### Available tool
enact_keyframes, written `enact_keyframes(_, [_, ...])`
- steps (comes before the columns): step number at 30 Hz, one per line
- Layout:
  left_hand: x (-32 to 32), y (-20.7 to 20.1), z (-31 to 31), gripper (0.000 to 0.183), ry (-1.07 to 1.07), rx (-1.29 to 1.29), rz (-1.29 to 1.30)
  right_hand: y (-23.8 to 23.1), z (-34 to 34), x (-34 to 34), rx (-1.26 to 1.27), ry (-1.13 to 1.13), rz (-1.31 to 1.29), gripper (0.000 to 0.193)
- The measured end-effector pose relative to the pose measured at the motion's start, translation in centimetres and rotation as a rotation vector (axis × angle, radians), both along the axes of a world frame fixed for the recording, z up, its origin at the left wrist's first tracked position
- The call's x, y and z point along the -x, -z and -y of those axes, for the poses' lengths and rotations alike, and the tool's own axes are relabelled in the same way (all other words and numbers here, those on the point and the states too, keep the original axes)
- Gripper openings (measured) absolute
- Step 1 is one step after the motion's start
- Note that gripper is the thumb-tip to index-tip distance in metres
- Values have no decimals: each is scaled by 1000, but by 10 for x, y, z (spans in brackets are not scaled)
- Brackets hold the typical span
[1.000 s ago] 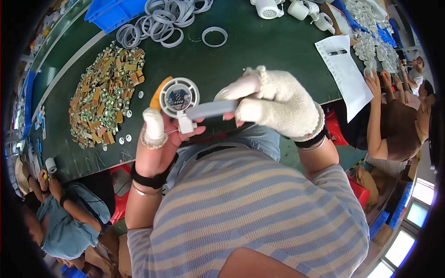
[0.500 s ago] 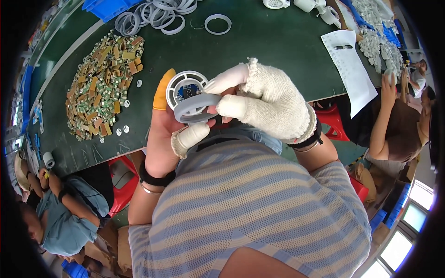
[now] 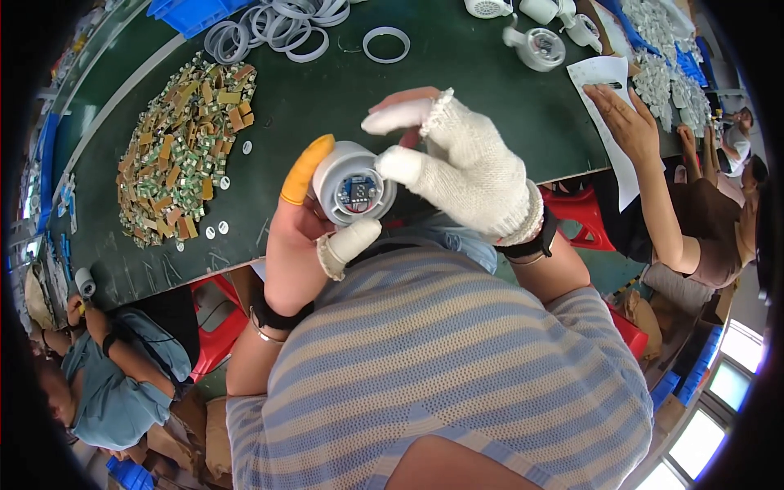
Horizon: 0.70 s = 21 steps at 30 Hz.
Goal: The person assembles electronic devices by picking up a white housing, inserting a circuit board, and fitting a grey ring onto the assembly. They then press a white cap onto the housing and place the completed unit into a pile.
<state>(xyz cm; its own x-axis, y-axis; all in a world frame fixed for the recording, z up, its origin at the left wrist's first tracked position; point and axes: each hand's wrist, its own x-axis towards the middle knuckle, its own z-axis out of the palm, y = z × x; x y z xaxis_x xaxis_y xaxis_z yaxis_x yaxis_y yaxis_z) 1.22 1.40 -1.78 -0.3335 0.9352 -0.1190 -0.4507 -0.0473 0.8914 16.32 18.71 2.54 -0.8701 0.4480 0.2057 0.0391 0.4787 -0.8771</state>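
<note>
In my left hand (image 3: 298,253) is a round white plastic housing (image 3: 333,167) with a small blue circuit board (image 3: 358,194) inside its opening. An orange finger cot covers one of my left fingers, a white one my thumb; they close around the housing from opposite sides. A pale grey rim shows around the housing; whether it is the separate ring held earlier, I cannot tell. My right hand (image 3: 478,175), in a white knitted fingerless glove with finger covers, has its thumb tip against the housing's rim. Its forefinger stretches out apart from the thumb.
Small circuit boards (image 3: 184,155) lie heaped at left on the green table (image 3: 457,82). Grey rings (image 3: 286,28) and a blue bin (image 3: 192,12) are at the back. A co-worker's hand (image 3: 629,122) is over a paper sheet (image 3: 600,73) at right, near a round white unit (image 3: 541,49).
The housing has turned in my left hand, its opening now tilted toward me. My right fingers have spread and lifted off the grey ring. A co-worker's hand and a white unit have appeared at right.
</note>
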Motion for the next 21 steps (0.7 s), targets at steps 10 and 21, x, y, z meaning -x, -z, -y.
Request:
enact_keyframes(10, [-1,-3,4,83,238,24,-364,15,22,24,-196,48,-6,47])
enact_keyframes(21, [125,2,24,25,-382,605,-1942,26,-73,6,-448,328,360,42])
